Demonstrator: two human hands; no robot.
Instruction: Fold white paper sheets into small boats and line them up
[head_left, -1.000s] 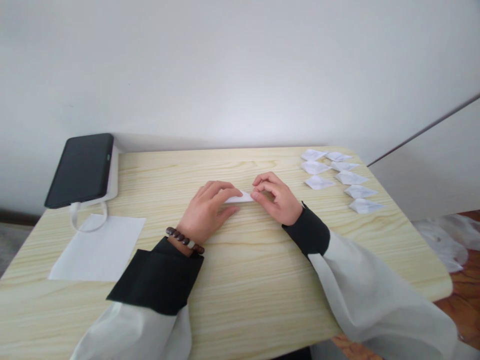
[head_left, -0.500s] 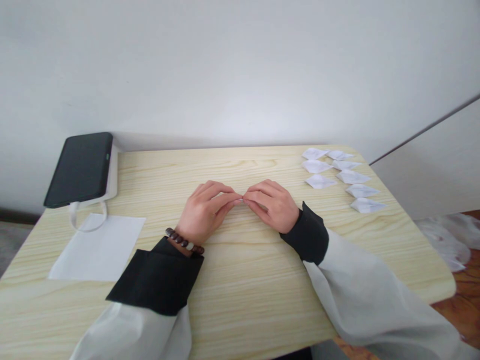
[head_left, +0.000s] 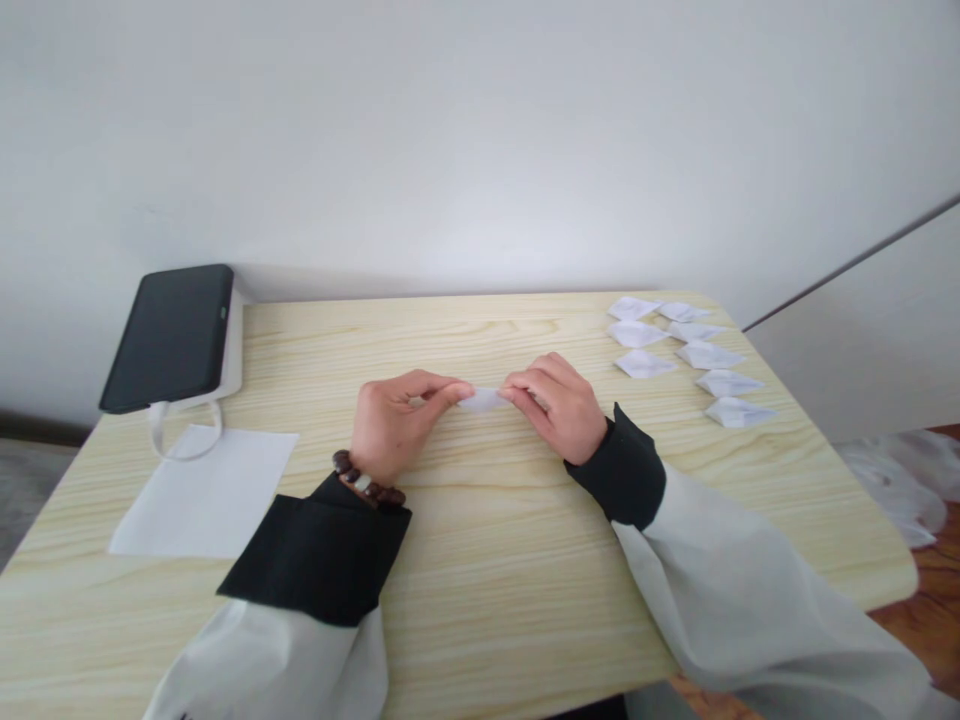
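A small folded white paper [head_left: 482, 400] is stretched between my two hands above the middle of the table. My left hand [head_left: 401, 415] pinches its left end between thumb and fingers; a dark beaded bracelet circles that wrist. At the other end, my right hand [head_left: 556, 405] has its thumb and fingertips closed on the paper. The paper's middle shows in the gap, while both tips are hidden by my fingers.
Several pointed folded papers [head_left: 645, 364] lie in two columns at the table's right. On the left, a white sheet [head_left: 206, 495] lies flat near a black tablet-like device [head_left: 169, 335] with a white loop. A pale wall [head_left: 480, 150] rises behind the wooden table [head_left: 525, 580].
My fingertips, nearly touching before, have moved apart, and more of the folded paper shows between them. The view has shifted slightly.
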